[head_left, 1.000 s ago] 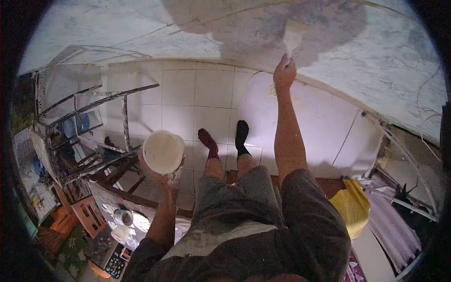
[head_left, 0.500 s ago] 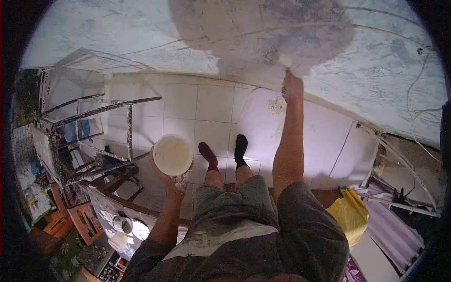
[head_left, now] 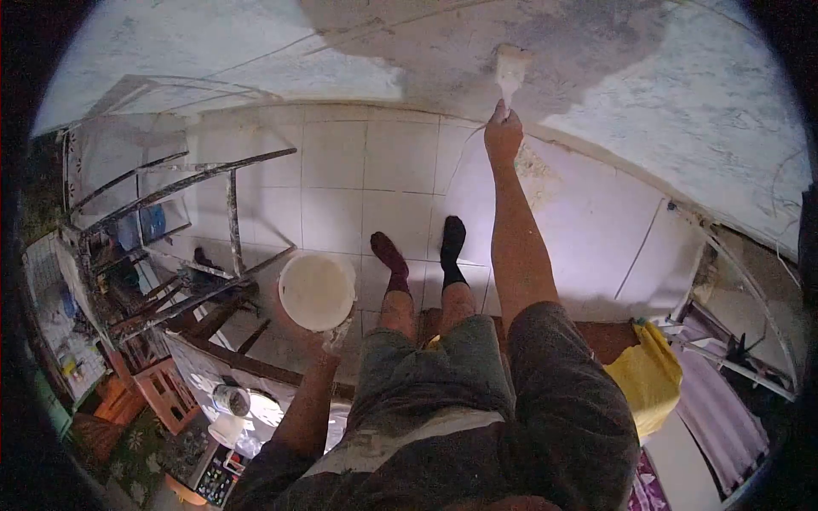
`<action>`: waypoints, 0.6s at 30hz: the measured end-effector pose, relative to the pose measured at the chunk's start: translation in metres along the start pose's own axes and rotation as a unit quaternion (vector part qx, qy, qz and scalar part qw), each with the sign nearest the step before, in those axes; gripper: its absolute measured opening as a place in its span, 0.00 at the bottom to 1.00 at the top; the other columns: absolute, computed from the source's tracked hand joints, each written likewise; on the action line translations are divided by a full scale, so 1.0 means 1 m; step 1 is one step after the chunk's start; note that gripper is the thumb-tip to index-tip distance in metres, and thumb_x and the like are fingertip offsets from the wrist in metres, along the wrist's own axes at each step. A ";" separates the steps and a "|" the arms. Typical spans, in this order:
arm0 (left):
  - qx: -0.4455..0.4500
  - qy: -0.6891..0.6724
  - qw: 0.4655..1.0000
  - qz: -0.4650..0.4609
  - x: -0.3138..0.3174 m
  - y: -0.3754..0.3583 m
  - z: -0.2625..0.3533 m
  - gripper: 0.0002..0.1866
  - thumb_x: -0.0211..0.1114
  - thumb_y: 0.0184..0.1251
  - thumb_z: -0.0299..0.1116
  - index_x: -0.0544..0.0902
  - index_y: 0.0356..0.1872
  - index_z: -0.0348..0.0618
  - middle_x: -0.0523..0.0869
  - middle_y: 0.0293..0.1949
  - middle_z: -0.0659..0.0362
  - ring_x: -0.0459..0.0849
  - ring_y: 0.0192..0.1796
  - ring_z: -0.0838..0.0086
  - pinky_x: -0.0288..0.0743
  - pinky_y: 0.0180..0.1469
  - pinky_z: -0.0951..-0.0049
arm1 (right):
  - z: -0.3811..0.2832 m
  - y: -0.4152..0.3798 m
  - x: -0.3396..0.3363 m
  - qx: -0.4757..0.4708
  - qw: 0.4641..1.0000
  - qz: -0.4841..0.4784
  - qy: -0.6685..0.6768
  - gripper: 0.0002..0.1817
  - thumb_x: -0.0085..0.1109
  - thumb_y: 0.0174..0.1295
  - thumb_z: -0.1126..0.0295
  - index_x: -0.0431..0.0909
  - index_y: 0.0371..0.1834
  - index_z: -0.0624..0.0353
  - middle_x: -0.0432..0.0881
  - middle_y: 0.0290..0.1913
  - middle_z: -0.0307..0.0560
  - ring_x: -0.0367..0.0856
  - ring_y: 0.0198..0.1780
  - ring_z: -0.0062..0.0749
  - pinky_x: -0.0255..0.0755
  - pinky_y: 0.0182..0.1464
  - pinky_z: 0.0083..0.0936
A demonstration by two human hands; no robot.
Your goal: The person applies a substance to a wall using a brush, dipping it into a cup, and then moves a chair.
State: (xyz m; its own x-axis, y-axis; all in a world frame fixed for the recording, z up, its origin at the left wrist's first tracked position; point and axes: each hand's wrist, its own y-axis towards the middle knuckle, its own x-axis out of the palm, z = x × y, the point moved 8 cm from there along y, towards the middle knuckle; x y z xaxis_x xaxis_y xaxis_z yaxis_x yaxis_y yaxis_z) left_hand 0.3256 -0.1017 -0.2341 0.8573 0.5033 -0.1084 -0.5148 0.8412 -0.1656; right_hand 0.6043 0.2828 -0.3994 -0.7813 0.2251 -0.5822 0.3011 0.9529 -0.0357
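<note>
1. My right hand [head_left: 503, 134] is up at full reach, fingers wrapped tight around the handle of the brush [head_left: 511, 72].
2. Brush bristles sit flat against the wall [head_left: 699, 111], inside the darker wet patch [head_left: 477, 51] near its lower edge.
3. My left hand [head_left: 317, 334] cups the white bucket [head_left: 316, 290] from underneath, fingers curled on its base, held out over the tiled floor [head_left: 392, 179].
4. My 2 socked feet [head_left: 422, 251] stand just right of the bucket.
5. Metal scaffold frame [head_left: 196, 230] stands at the floor's left edge.

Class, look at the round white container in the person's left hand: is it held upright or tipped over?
Upright. The container sits on the left hand with its round open mouth facing the camera above; nothing spills from it.
</note>
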 end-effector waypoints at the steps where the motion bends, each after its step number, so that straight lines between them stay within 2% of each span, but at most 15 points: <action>1: -0.005 -0.010 1.000 -0.003 0.003 0.006 -0.005 0.52 0.77 0.35 0.25 0.54 0.64 0.47 0.64 0.59 0.51 0.69 0.59 0.60 0.75 0.55 0.58 | 0.013 -0.004 0.009 0.026 0.998 -0.028 -0.058 0.25 0.44 0.65 0.53 0.77 0.31 0.69 0.78 0.31 0.69 0.78 0.37 0.61 0.70 0.40 0.46; 2: -0.009 -0.021 1.000 -0.007 0.001 0.008 -0.008 0.52 0.77 0.35 0.25 0.54 0.64 0.47 0.64 0.59 0.51 0.69 0.59 0.60 0.75 0.55 0.58 | 0.024 -0.007 0.015 0.051 0.991 -0.054 -0.115 0.26 0.42 0.65 0.53 0.77 0.31 0.69 0.78 0.32 0.69 0.78 0.37 0.61 0.71 0.41 0.46; 3: -0.011 -0.035 0.999 -0.013 0.004 0.000 -0.009 0.52 0.77 0.35 0.25 0.54 0.64 0.47 0.64 0.59 0.51 0.69 0.59 0.60 0.75 0.55 0.58 | 0.031 -0.013 0.012 0.050 0.991 -0.050 -0.116 0.26 0.42 0.65 0.53 0.77 0.31 0.69 0.78 0.32 0.69 0.78 0.37 0.61 0.71 0.41 0.46; 5: -0.009 -0.068 0.997 -0.023 0.005 0.014 -0.013 0.52 0.78 0.35 0.25 0.54 0.64 0.47 0.64 0.59 0.51 0.69 0.60 0.60 0.75 0.55 0.58 | 0.044 -0.029 0.025 0.009 0.948 -0.199 -0.248 0.27 0.39 0.66 0.52 0.78 0.31 0.67 0.78 0.32 0.70 0.78 0.38 0.61 0.72 0.42 0.47; 8: 0.002 -0.114 0.993 -0.031 -0.002 0.006 -0.011 0.52 0.78 0.35 0.25 0.54 0.65 0.47 0.64 0.60 0.51 0.69 0.60 0.59 0.75 0.55 0.57 | 0.062 -0.010 0.027 0.022 0.944 -0.175 -0.280 0.28 0.36 0.67 0.53 0.79 0.30 0.67 0.79 0.32 0.70 0.79 0.37 0.59 0.72 0.43 0.46; 9: 0.003 -0.128 0.991 -0.033 -0.002 0.006 -0.011 0.52 0.78 0.35 0.25 0.53 0.65 0.47 0.64 0.60 0.51 0.69 0.60 0.59 0.75 0.55 0.57 | 0.029 -0.005 0.017 -0.249 0.941 0.002 -0.230 0.29 0.39 0.67 0.52 0.78 0.29 0.70 0.78 0.30 0.70 0.79 0.36 0.59 0.71 0.42 0.43; 10: 0.000 -0.142 0.989 -0.035 -0.004 0.001 -0.013 0.52 0.78 0.35 0.25 0.53 0.65 0.47 0.64 0.60 0.51 0.69 0.60 0.59 0.75 0.55 0.57 | -0.014 0.002 -0.004 -0.253 0.940 0.002 -0.230 0.29 0.39 0.67 0.52 0.78 0.29 0.70 0.78 0.30 0.70 0.79 0.36 0.59 0.71 0.42 0.43; 11: -0.003 -0.156 0.987 -0.038 -0.007 0.003 -0.016 0.53 0.78 0.35 0.25 0.53 0.65 0.47 0.64 0.60 0.51 0.69 0.60 0.59 0.75 0.55 0.57 | -0.039 0.013 -0.031 -0.082 0.988 -0.014 -0.134 0.28 0.42 0.67 0.52 0.77 0.26 0.70 0.77 0.26 0.64 0.77 0.31 0.53 0.69 0.38 0.41; 12: -0.009 -0.168 0.985 -0.042 -0.010 0.001 -0.019 0.53 0.78 0.35 0.25 0.53 0.65 0.48 0.64 0.60 0.51 0.69 0.60 0.59 0.75 0.55 0.57 | -0.062 0.009 -0.050 0.097 0.994 -0.031 -0.033 0.28 0.44 0.66 0.52 0.76 0.23 0.70 0.76 0.21 0.59 0.76 0.26 0.46 0.67 0.34 0.38; 14: -0.022 -0.190 0.980 -0.049 -0.013 0.005 -0.027 0.53 0.78 0.35 0.26 0.53 0.65 0.48 0.64 0.60 0.50 0.69 0.60 0.59 0.75 0.55 0.56 | -0.101 -0.020 -0.086 0.115 0.980 0.023 0.162 0.28 0.48 0.66 0.53 0.72 0.19 0.69 0.67 0.14 0.47 0.67 0.21 0.34 0.61 0.28 0.34; 15: -0.026 -0.198 0.978 -0.051 -0.015 -0.005 -0.030 0.53 0.78 0.35 0.26 0.53 0.65 0.48 0.64 0.60 0.50 0.69 0.60 0.59 0.75 0.55 0.56 | -0.125 -0.031 -0.099 0.116 0.980 0.020 0.163 0.28 0.48 0.66 0.53 0.72 0.19 0.69 0.67 0.14 0.47 0.67 0.21 0.34 0.61 0.28 0.34; 16: -0.032 -0.205 0.977 -0.056 -0.018 -0.004 -0.034 0.53 0.78 0.35 0.26 0.53 0.65 0.48 0.64 0.60 0.50 0.69 0.60 0.59 0.75 0.55 0.56 | -0.145 -0.043 -0.115 0.122 0.961 0.036 0.246 0.27 0.48 0.66 0.53 0.71 0.19 0.69 0.65 0.14 0.43 0.64 0.21 0.30 0.59 0.27 0.33; 17: -0.038 -0.212 0.974 -0.064 -0.021 -0.005 -0.036 0.53 0.78 0.35 0.26 0.53 0.65 0.48 0.64 0.60 0.50 0.69 0.60 0.59 0.75 0.55 0.56 | -0.151 -0.048 -0.122 0.126 0.935 0.055 0.327 0.27 0.48 0.66 0.53 0.70 0.19 0.68 0.63 0.15 0.40 0.61 0.21 0.27 0.58 0.26 0.32; 18: -0.042 -0.221 0.972 -0.074 -0.017 0.003 -0.042 0.53 0.78 0.35 0.26 0.53 0.65 0.48 0.64 0.60 0.50 0.69 0.60 0.59 0.75 0.55 0.56 | -0.146 -0.045 -0.118 0.128 0.934 0.060 0.329 0.27 0.48 0.66 0.53 0.70 0.19 0.68 0.63 0.15 0.40 0.61 0.21 0.27 0.58 0.26 0.32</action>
State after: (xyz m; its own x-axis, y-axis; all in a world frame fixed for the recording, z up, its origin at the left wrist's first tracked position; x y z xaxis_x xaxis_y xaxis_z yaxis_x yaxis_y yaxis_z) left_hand 0.3093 -0.1166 -0.2743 0.8324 0.4288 0.3510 -0.3677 0.9013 -0.2291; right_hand 0.6027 0.2428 -0.2102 -0.8749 0.4836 0.0268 0.4634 0.8518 -0.2445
